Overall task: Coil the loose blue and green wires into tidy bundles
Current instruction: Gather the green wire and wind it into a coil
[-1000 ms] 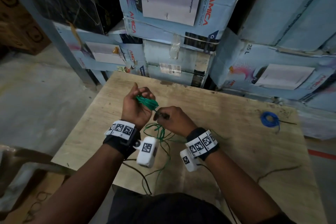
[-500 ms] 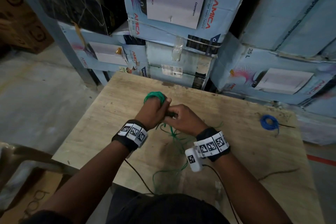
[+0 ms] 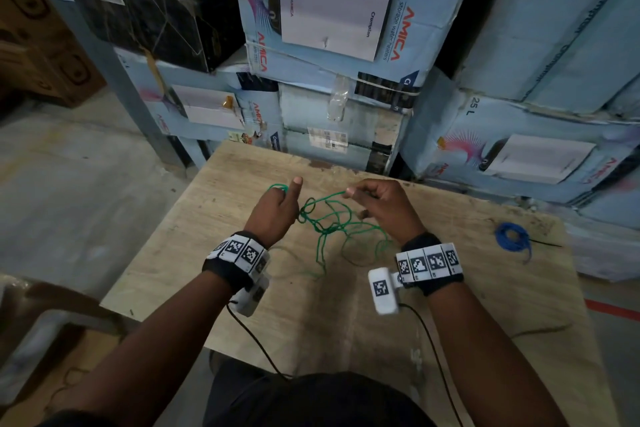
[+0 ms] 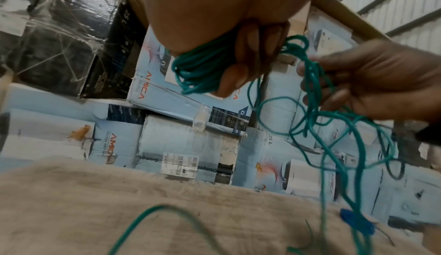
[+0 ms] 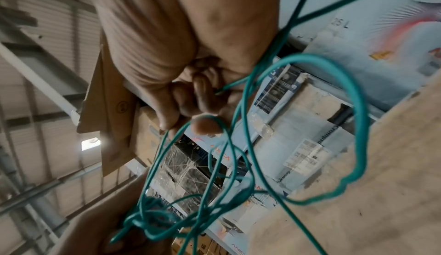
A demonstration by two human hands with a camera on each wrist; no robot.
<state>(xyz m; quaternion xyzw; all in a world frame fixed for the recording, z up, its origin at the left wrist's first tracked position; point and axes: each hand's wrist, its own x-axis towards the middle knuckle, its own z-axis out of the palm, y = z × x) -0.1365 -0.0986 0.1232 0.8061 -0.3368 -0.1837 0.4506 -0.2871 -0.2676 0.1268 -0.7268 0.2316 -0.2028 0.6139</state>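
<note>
Stacked blue cartons (image 3: 332, 10) behind my table (image 3: 450, 322), blue wire (image 3: 512, 237) coiled far right, my left hand (image 3: 273, 211) gripping wound green wire (image 3: 329, 218), right hand (image 3: 384, 208) pinching its tangled loose strand stretched sideways between them

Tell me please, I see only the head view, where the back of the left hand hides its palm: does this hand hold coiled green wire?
Observer: Yes. In the left wrist view the left hand grips several turns of the green wire, bunched under its curled fingers.
Operator: And the right hand, how does it hold the wire?
Observer: The right wrist view shows the right hand pinching one strand between thumb and fingertips; other loops hang loose below.
Operator: Is the loose part free of knots?
Observer: I cannot confirm that. In the right wrist view the loops cross in a tangle close to the left hand; whether it is a true knot, I cannot tell.
</note>
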